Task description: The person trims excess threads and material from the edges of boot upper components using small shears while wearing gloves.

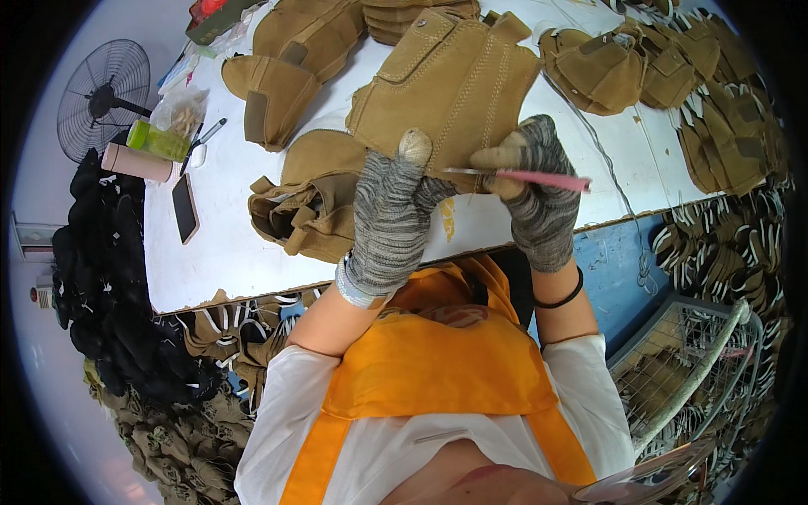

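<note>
Your left hand (pixel 389 220) raised, gloved fingers pinched on near edge of tan boot upper (pixel 446 80), your right hand (pixel 539 189) beside it, fingers closed around pink-handled blade (pixel 526 176), tip pointing left.

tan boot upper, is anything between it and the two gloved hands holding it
Nothing visible. The left hand grips the tan boot upper directly at its lower edge, thumb on the suede. The right hand pinches the same edge while holding a pink-handled tool across it.
</note>
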Available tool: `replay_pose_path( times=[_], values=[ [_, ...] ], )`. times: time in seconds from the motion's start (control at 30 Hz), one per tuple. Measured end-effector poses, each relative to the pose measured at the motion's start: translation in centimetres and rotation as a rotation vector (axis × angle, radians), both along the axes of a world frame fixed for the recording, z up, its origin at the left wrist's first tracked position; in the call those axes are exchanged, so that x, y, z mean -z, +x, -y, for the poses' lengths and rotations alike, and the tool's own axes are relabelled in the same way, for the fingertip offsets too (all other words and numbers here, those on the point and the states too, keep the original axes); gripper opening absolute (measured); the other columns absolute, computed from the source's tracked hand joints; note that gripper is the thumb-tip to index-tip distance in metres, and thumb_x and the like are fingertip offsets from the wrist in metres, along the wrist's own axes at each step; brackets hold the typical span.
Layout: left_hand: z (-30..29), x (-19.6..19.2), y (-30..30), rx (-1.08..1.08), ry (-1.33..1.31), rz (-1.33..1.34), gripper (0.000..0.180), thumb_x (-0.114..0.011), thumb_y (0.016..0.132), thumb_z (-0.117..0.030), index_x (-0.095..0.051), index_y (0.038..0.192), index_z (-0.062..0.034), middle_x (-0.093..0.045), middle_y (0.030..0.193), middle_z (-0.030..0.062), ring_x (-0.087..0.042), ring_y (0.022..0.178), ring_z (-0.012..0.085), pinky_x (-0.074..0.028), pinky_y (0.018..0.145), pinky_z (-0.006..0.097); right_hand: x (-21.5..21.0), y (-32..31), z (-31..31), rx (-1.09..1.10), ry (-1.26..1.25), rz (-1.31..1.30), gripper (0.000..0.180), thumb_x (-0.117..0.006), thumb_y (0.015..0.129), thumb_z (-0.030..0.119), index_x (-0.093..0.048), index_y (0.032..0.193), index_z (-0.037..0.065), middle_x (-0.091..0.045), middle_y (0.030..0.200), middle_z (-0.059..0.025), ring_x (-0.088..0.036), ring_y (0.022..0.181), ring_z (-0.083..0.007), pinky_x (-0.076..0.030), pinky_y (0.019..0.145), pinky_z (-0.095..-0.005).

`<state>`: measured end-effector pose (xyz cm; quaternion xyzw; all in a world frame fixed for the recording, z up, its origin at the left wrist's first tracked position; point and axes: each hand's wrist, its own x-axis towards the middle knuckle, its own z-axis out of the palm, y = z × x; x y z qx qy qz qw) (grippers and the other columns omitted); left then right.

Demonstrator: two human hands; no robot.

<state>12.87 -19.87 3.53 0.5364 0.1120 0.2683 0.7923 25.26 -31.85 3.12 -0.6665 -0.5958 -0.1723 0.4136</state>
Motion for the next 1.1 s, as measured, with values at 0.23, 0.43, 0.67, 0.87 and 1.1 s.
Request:
replay_pose_path(
  times=[0.23,0.43,0.67,0.87,1.1],
  values=[
    [0.6,-0.3,0.4,-0.003,-0.147,0.007,0.048,-0.054,0.092,-0.034,-0.041,0.127,-0.0031,-0.055,0.115,0.0130,-0.061,0.098,0.0219,-0.053,0.078,0.034,1.2,-0.8,-0.6,0.004,0.722,-1.065,0.036,-0.063,0.088,0.031,-0.058,0.106,0.000,-0.058,0.090,-0.0053,-0.053,0.081,-0.0133,-0.046,0.080,-0.0289],
    [1.0,-1.3,0.5,0.040,-0.399,0.154,0.035,-0.064,0.087,-0.011,-0.051,0.117,0.0033,-0.058,0.110,0.0113,-0.059,0.100,0.0194,-0.051,0.085,0.030,-2.3,-1.9,0.9,-0.453,0.749,-1.200,0.034,-0.060,0.089,0.031,-0.059,0.106,0.001,-0.055,0.086,-0.0030,-0.053,0.079,-0.0142,-0.050,0.083,-0.0404],
    [1.5,-0.4,1.0,-0.042,-0.143,0.087,0.028,-0.058,0.091,-0.011,-0.054,0.115,0.0016,-0.059,0.108,0.0095,-0.060,0.095,0.0161,-0.052,0.082,0.027,-1.5,-1.1,-0.3,-0.119,0.783,-1.024,0.033,-0.056,0.091,0.028,-0.060,0.103,-0.002,-0.059,0.106,-0.0137,-0.057,0.104,-0.0230,-0.047,0.095,-0.0383],
    [1.5,-0.1,1.0,0.015,-0.160,0.130,0.025,-0.054,0.093,-0.007,-0.053,0.116,0.0020,-0.059,0.109,0.0096,-0.060,0.094,0.0165,-0.052,0.083,0.028,-1.1,0.6,0.6,-0.254,0.888,-1.174,0.043,-0.063,0.087,0.033,-0.057,0.105,-0.005,-0.061,0.097,-0.0128,-0.060,0.096,-0.0235,-0.048,0.094,-0.0404],
    [2.1,-0.3,1.2,-0.080,-0.184,0.130,0.037,-0.066,0.081,0.004,-0.054,0.116,-0.0009,-0.060,0.108,0.0113,-0.061,0.094,0.0186,-0.052,0.081,0.030,0.7,-0.1,2.4,-0.102,0.853,-1.316,0.034,-0.069,0.083,0.032,-0.061,0.094,0.001,-0.062,0.075,-0.0053,-0.058,0.070,-0.0131,-0.046,0.066,-0.0257]
  ],
)
